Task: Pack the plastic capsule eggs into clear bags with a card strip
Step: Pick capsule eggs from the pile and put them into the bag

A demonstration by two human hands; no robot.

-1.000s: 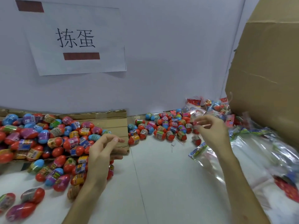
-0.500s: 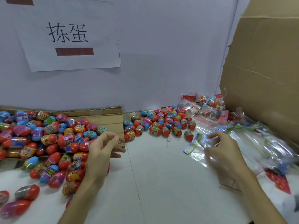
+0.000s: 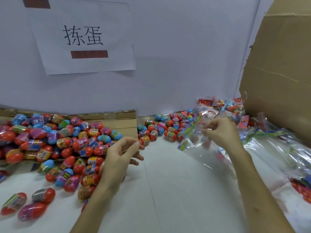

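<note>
The only camera sat on my head, looking forward and down across the white table (image 3: pixel 168 190) toward the wall (image 3: pixel 185 73) close in front of me. Its wide lens bent the straight edges near the borders. My left hand (image 3: pixel 121 158) and right hand (image 3: pixel 220 132) reached in from the bottom edge, near the lens. The cardboard box (image 3: pixel 277 73) filled the right side, and the paper sign (image 3: pixel 84 39) hung at upper left.

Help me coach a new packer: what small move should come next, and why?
Probably the left hand should pick one from the egg pile beside it: it seems to hold nothing, while the right hand pinches a clear bag, card strip at its edge, lifted and seemingly empty.
</note>
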